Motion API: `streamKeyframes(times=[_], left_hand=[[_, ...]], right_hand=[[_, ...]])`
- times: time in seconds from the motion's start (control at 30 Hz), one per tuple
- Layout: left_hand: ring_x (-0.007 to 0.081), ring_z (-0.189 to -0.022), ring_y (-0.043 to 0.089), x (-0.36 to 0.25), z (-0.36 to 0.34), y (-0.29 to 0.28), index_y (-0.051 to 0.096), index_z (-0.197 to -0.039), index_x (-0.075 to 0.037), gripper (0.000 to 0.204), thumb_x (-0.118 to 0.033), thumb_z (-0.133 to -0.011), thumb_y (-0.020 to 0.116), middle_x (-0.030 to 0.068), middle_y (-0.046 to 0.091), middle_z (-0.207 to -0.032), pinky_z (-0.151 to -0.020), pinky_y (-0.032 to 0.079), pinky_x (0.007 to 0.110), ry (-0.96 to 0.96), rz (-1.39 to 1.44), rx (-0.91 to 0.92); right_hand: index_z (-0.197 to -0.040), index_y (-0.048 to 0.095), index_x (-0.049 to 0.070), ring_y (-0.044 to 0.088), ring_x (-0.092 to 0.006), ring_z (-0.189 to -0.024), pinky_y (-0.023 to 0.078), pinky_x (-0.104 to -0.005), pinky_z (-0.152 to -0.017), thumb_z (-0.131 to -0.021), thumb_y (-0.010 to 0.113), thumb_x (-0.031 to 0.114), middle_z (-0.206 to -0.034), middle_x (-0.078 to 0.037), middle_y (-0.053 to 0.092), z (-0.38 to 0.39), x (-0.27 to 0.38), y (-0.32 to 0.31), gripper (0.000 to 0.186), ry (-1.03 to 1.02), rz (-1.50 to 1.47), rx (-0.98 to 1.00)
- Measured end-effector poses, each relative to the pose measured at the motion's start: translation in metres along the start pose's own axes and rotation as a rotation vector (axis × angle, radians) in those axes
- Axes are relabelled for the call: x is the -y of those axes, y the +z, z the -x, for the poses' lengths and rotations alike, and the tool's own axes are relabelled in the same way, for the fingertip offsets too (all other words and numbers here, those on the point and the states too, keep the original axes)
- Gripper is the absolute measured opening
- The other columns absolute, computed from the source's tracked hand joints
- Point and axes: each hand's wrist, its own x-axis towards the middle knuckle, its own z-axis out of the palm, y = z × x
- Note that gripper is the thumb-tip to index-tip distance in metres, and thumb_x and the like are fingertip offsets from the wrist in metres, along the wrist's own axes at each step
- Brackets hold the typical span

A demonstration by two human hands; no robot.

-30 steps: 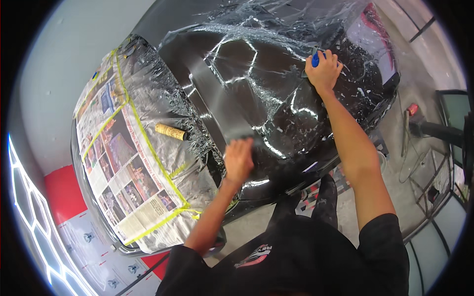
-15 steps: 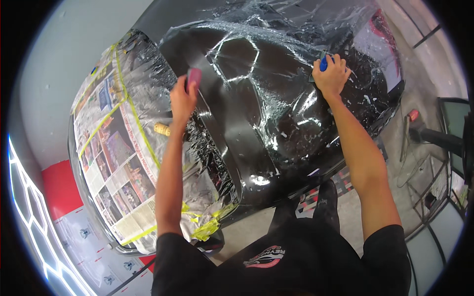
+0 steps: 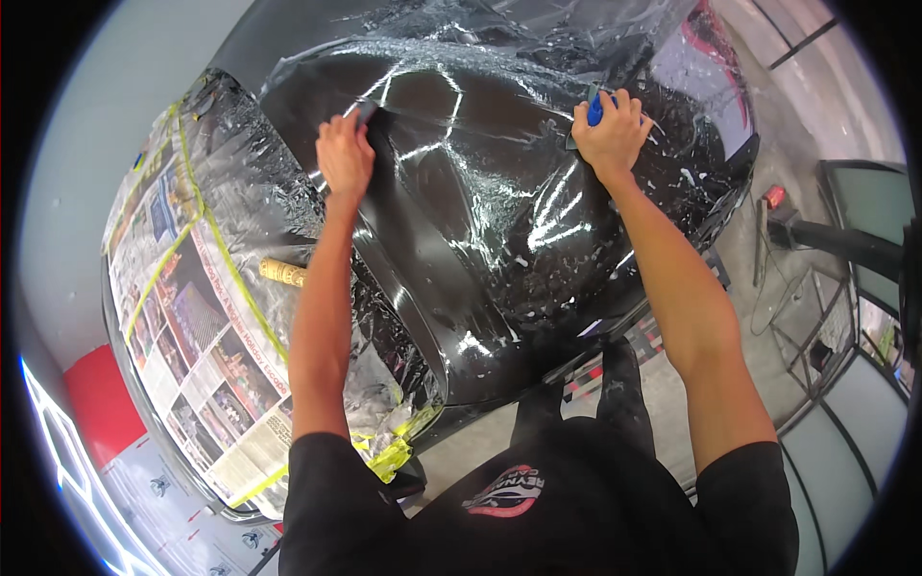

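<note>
My left hand [image 3: 346,158] is closed around a small flat hand block [image 3: 366,112], dark grey on the side that shows now. It rests on the glossy black car panel [image 3: 423,206], close to the panel's left edge. Farther right, my right hand [image 3: 613,139] grips a tool with a blue handle [image 3: 596,108] and a dark flat blade edge, pressed against the same panel. Whitish wet streaks and droplets [image 3: 567,226] lie on the black surface between and around my hands. My fingers hide much of both tools.
Newspaper [image 3: 206,326] and clear plastic, held by yellow tape [image 3: 223,245], cover the part to the left. A yellowish roll-shaped piece [image 3: 281,272] lies on this covering. A wrinkled wet film [image 3: 528,58] spreads across the far side. A dark stand [image 3: 845,245] stands at right.
My left hand has moved onto the black panel with its block, whose pink side has turned out of view. My right hand keeps its blue-handled tool at nearly the same spot. The view has shifted slightly.
</note>
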Motion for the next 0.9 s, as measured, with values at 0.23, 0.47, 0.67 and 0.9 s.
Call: streamKeyframes(times=[0.23,0.47,0.67,0.9], left_hand=[[0.0317,-0.092,0.056,-0.116,0.125,-0.078,0.066,-0.122,-0.008,0.051,0.005,-0.072,0.066,0.0097,0.063,-0.1,-0.078,0.043,0.043,0.026,0.208,0.192],[0.027,-0.093,0.058,-0.203,0.223,-0.14,0.068,-0.122,-0.009,0.05,0.003,-0.073,0.07,0.0078,0.065,-0.104,-0.077,0.045,0.04,0.015,0.512,0.451],[0.0355,-0.083,0.067,-0.072,0.109,-0.131,0.07,-0.113,0.002,0.023,-0.008,-0.092,0.067,0.0195,0.07,-0.094,-0.076,0.052,0.045,-0.329,0.407,-0.035],[0.0452,-0.095,0.07,0.08,0.025,-0.105,0.064,-0.12,0.001,0.04,-0.03,-0.095,0.067,0.0272,0.071,-0.102,-0.084,0.053,0.049,-0.502,0.183,0.076]], right_hand=[[-0.107,0.076,0.008,0.057,-0.0273,-0.107,0.036,-0.0449,-0.098,-0.083,0.065,0.043,-0.111,-0.007,0.063,0.002,0.004,0.0,0.044,-0.001,-0.031,-0.005],[-0.107,0.077,0.009,0.057,-0.0275,-0.108,0.037,-0.046,-0.097,-0.084,0.065,0.046,-0.111,-0.007,0.063,0.002,-0.004,0.004,0.045,0.003,-0.003,0.008],[-0.112,0.076,0.01,0.057,-0.0278,-0.113,0.037,-0.0473,-0.099,-0.085,0.063,0.048,-0.116,-0.007,0.064,-0.002,0.002,0.004,0.048,0.009,0.011,0.01],[-0.113,0.075,0.008,0.057,-0.0288,-0.114,0.038,-0.0469,-0.101,-0.088,0.061,0.043,-0.119,-0.008,0.064,-0.001,0.0,0.002,0.046,0.022,0.016,0.051]])
